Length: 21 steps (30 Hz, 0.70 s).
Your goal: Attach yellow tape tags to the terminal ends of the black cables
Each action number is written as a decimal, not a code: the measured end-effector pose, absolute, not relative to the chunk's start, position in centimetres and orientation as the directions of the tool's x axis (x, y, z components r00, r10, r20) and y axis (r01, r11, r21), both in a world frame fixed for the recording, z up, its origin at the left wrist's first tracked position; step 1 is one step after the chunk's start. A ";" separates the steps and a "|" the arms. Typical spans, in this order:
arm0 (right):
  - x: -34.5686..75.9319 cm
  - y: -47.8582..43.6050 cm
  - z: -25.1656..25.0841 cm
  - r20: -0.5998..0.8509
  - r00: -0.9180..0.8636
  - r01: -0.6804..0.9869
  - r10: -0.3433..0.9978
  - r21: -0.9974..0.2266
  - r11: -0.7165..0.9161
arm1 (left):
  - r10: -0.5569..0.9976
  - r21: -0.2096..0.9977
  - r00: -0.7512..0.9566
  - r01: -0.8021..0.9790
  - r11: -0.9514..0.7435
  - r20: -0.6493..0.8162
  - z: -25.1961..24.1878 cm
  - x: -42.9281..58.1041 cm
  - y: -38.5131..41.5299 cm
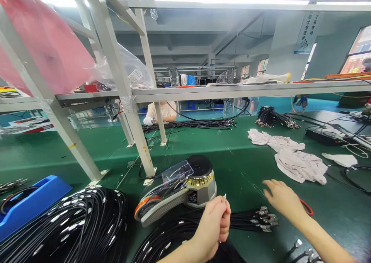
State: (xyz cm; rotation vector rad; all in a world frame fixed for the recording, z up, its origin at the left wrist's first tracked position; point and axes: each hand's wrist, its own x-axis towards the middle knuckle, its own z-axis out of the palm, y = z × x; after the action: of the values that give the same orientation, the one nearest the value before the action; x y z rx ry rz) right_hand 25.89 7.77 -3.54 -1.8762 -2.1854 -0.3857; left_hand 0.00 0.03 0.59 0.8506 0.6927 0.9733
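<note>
Bench surface (237, 166) green; cable bundles (75, 224) black with silver-white markers; tape dispenser (179, 189) grey, black top, yellow-black band, orange front edge; tray (34, 201) blue; cloths (292, 155) white; bag (43, 43) pink; frame posts (116, 62) white

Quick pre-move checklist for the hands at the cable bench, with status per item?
1. Left hand has a grip on something: ok, fingers closed around a thin pale piece whose tip pokes up above the knuckles.
2. Right hand free: ok, open and flat, holding nothing, above the green mat.
3. Connector ends within reach: ok, they lie just below and left of the right hand.
4. Tape dispenser reachable: ok, it stands right behind the left hand.
5. Tape ready at the dispenser's outlet: cannot tell.
6. Red ring out of the way: not ok, it lies partly under the right hand.
</note>
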 end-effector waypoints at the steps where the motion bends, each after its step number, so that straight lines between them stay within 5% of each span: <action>1: 24.2 7.4 -2.6 0.386 -0.211 0.960 0.898 -0.090 0.265 | 0.904 0.849 0.408 -0.427 0.311 -0.126 0.6 0.0 0.0; 3: 20.7 6.2 -0.9 0.450 -0.270 0.822 0.851 -0.353 0.447 | 0.899 0.827 0.419 -0.455 0.330 -0.128 0.7 0.0 0.1; 6: 16.5 3.9 1.3 0.429 -0.280 0.552 0.859 -0.660 0.509 | 0.894 0.802 0.435 -0.496 0.333 -0.102 0.5 0.0 0.2; 9: 14.4 2.1 2.7 0.361 -0.305 0.342 0.881 -0.822 0.455 | 0.900 0.807 0.434 -0.516 0.286 -0.042 0.1 0.3 0.2; 12: 13.7 1.4 3.3 0.181 -0.337 0.127 0.924 -0.964 0.235 | 0.905 0.832 0.426 -0.505 0.230 0.008 -0.4 0.6 0.1; 16: 12.8 1.1 2.5 -0.043 -0.488 -0.218 0.872 -0.961 -0.169 | 0.905 0.864 0.424 -0.467 0.188 0.032 -0.7 0.9 -0.1; 21: 11.7 1.0 1.4 -0.049 -0.500 -0.406 0.865 -0.869 -0.284 | 0.919 0.884 0.390 -0.447 0.139 0.053 -0.7 1.1 -0.3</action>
State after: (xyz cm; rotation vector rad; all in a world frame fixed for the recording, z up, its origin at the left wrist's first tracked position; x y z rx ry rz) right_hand 11.72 0.96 1.43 -0.6762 -1.0650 1.8901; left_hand 1.09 -0.30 -0.66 0.9854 0.5917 1.0750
